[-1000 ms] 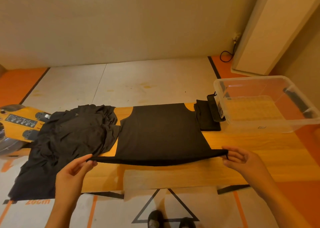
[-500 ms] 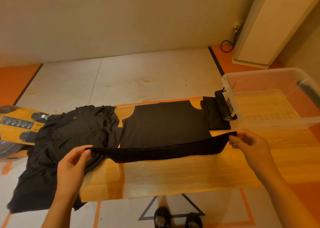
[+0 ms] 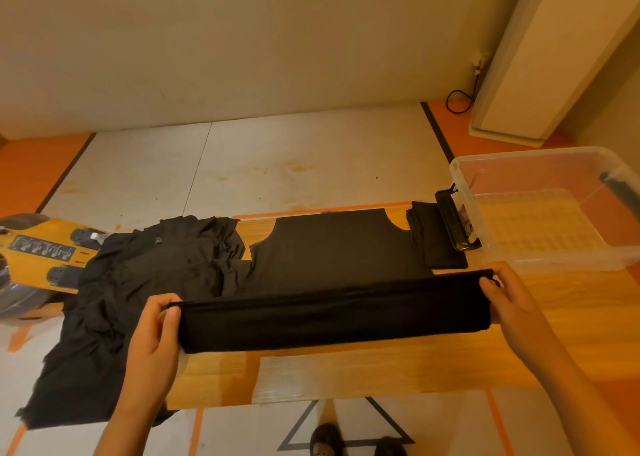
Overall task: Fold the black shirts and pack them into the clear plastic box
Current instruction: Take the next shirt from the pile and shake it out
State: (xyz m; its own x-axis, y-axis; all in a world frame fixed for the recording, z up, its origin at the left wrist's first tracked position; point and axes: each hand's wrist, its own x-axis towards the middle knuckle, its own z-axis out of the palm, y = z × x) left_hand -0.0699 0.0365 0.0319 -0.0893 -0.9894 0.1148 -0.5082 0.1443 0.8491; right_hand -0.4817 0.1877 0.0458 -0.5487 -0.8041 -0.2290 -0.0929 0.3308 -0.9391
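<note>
A black shirt (image 3: 339,247) lies flat across the middle of the wooden table (image 3: 398,369). Its near hem is lifted off the table and stretched taut between my hands. My left hand (image 3: 157,331) pinches the hem's left corner, my right hand (image 3: 507,296) pinches the right corner. The raised part hangs as a dark band (image 3: 332,320) above the wood. A heap of unfolded black shirts (image 3: 131,292) covers the table's left end and hangs over its edge. The clear plastic box (image 3: 554,258) stands at the right end with nothing inside. A folded black shirt (image 3: 433,244) lies beside its left wall.
A black latch handle (image 3: 453,220) sticks out of the box's left side. A yellow and black machine (image 3: 38,251) sits on the floor at far left. A white cabinet (image 3: 554,57) and a black cable (image 3: 459,100) are at the back right. My shoes (image 3: 356,443) show below the table.
Both hands have lifted the shirt's near hem off the table and carried it away from me, over the shirt's body. The raised band has grown wider.
</note>
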